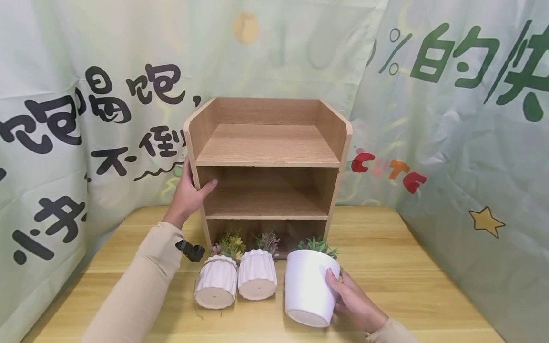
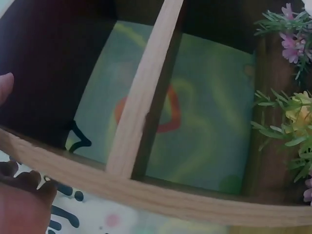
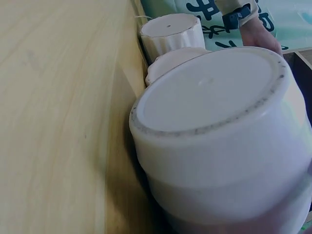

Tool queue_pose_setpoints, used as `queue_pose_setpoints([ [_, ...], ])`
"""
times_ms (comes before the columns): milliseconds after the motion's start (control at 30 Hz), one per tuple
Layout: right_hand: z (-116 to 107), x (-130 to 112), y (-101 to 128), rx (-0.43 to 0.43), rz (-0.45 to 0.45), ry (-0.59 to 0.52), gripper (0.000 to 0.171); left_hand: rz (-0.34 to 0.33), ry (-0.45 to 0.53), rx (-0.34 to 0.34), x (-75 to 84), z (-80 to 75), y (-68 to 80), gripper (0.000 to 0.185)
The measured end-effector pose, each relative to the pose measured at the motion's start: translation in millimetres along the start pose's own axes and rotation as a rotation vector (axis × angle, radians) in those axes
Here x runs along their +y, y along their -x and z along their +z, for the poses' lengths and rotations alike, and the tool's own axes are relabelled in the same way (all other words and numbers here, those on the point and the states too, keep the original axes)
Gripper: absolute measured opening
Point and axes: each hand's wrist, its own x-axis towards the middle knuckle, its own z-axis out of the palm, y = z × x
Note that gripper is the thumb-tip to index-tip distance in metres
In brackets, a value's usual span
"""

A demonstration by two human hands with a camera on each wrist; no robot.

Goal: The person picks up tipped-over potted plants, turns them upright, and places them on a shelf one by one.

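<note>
A wooden shelf (image 1: 268, 159) with open compartments stands on the table. My left hand (image 1: 188, 195) grips its left side panel, thumb on the inner side and fingers outside. At the lower right my right hand (image 1: 356, 300) holds a smooth white flowerpot (image 1: 309, 286), its thumb on the pot's side. The pot is tipped over, base toward me, green leaves (image 1: 318, 245) toward the shelf. In the right wrist view that pot's base (image 3: 209, 97) fills the middle. Two ribbed white flowerpots (image 1: 216, 283) (image 1: 258, 276) lie beside it, bases toward me, their flowers at the lowest compartment.
The wooden table (image 1: 429, 286) extends to both sides of the shelf. Printed curtains (image 1: 463, 157) hang behind and beside it. A dark wrist camera (image 1: 190, 251) sits on the left sleeve, near the left ribbed pot.
</note>
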Motion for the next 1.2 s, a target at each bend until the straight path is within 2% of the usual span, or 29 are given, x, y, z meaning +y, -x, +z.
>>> queue_pose_setpoints([
  [167,2.3,0.4,-1.5,-0.008,0.007,-0.029,0.084,-0.066,-0.100,0.056,-5.4,8.9,0.2,0.072],
  [367,1.8,1.2,-2.4,-0.025,0.009,-0.035,0.082,-0.109,-0.025,0.073,-5.9,16.3,2.3,0.067],
  [533,3.5,2.7,-3.0,-0.034,0.020,-0.081,0.085,-0.126,-0.022,0.108,-8.0,15.3,5.4,0.065],
  [833,2.6,5.0,-2.4,-0.012,0.002,-0.088,0.082,-0.113,-0.011,0.154,-10.3,21.2,5.2,0.065],
  [1200,1.8,1.3,1.8,-0.007,-0.019,-0.110,0.082,-0.101,-0.022,0.175,-10.0,22.8,5.3,0.058],
])
